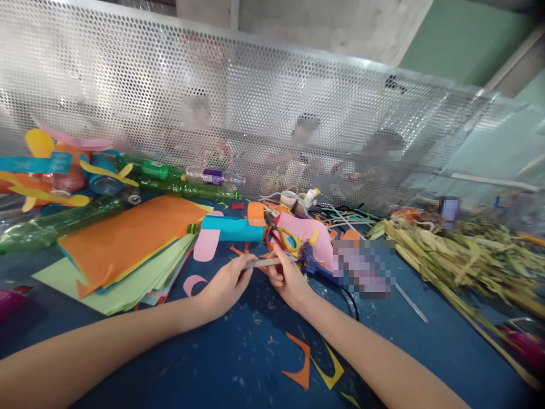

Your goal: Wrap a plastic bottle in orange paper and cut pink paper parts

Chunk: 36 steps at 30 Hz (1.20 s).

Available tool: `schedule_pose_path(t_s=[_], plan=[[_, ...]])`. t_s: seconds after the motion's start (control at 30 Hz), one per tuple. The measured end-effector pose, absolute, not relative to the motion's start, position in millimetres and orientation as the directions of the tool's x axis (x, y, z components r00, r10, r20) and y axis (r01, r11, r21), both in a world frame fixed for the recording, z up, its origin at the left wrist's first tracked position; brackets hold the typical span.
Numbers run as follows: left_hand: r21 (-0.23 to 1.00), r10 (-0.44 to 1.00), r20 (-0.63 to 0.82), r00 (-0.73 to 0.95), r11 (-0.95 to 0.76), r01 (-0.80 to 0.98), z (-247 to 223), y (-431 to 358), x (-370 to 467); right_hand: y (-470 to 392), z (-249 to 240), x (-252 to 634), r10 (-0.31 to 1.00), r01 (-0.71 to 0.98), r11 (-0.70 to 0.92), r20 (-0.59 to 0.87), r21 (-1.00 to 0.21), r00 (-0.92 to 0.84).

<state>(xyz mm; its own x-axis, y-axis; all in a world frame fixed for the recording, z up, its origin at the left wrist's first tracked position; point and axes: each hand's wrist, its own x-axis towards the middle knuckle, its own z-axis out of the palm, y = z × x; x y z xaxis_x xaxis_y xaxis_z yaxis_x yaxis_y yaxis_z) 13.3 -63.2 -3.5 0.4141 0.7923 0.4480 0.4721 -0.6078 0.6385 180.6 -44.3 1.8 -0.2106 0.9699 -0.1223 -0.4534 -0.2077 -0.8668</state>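
A thin, flat greyish strip runs level between my two hands; its material is unclear. My left hand pinches its left end between thumb and fingers. The right end is in the closed fingers of my right hand. Just beyond them lies a green bottle wrapped in blue paper, with pink paper wings and an orange paper piece at its right end. Scissors with yellow and red handles lie behind my right hand. Close to that hand's right is a dark blue glue gun on pink paper.
Coloured paper sheets are stacked at left, with green plastic bottles and paper-decorated bottles behind. Dried husks cover the right side. Orange and yellow scraps lie in front. A perforated metal screen stands behind the table.
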Motion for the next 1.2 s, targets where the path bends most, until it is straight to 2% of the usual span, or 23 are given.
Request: schedule_pose_path(t_s=[0.2, 0.47, 0.53, 0.63, 0.7, 0.77, 0.87, 0.93, 1.0, 1.1, 1.2], plan=[[0.683, 0.809, 0.429, 0.401, -0.582, 0.441, -2.3, -60.9, 12.9, -45.1, 5.7, 179.9, 0.966, -0.507, -0.243, -0.157, -0.827, -0.206], [0.712, 0.827, 0.399, 0.395, -0.551, 0.435, -2.5, -59.1, 12.6, -44.0, 1.5, 180.2, 0.962, -0.485, -0.254, -0.165, -0.837, -0.219], [0.714, 0.832, 0.394, 0.391, -0.545, 0.439, -2.8, -59.5, 12.5, -46.0, 3.3, 179.4, 0.980, -0.452, -0.179, -0.116, -0.874, -0.164], [0.697, 0.842, 0.381, 0.382, -0.533, 0.479, -1.7, -60.7, 12.0, -50.3, 8.3, 179.0, 0.999, -0.340, 0.052, 0.046, -0.939, 0.025], [0.664, 0.836, 0.409, 0.366, -0.548, 0.509, 3.1, -62.1, 11.6, -52.3, 11.5, 180.5, 0.976, -0.199, 0.196, 0.172, -0.960, 0.133], [0.612, 0.811, 0.457, 0.366, -0.585, 0.533, 13.0, -63.0, 10.9, -51.9, 13.0, 183.6, 0.939, -0.008, 0.306, 0.300, -0.952, 0.167], [0.478, 0.765, 0.501, 0.404, -0.634, 0.608, 34.3, -58.7, 6.9, -45.3, 10.9, 190.3, 0.864, 0.336, 0.459, 0.502, -0.822, 0.048], [0.323, 0.741, 0.499, 0.450, -0.641, 0.697, 47.5, -47.7, 0.7, -38.5, 7.3, 195.0, 0.795, 0.514, 0.558, 0.598, -0.652, -0.104], [0.177, 0.764, 0.482, 0.429, -0.565, 0.806, 56.1, -29.8, -8.1, -31.8, 3.2, 198.8, 0.740, 0.616, 0.611, 0.635, -0.497, -0.222], [0.043, 0.806, 0.403, 0.433, -0.490, 0.871, 59.5, 1.4, -22.3, -23.8, -2.3, 202.8, 0.699, 0.714, 0.613, 0.653, -0.337, -0.292], [-0.009, 0.849, 0.300, 0.435, -0.454, 0.891, 56.5, 21.5, -31.7, -17.7, -6.3, 206.7, 0.686, 0.828, 0.515, 0.686, -0.221, -0.243]])
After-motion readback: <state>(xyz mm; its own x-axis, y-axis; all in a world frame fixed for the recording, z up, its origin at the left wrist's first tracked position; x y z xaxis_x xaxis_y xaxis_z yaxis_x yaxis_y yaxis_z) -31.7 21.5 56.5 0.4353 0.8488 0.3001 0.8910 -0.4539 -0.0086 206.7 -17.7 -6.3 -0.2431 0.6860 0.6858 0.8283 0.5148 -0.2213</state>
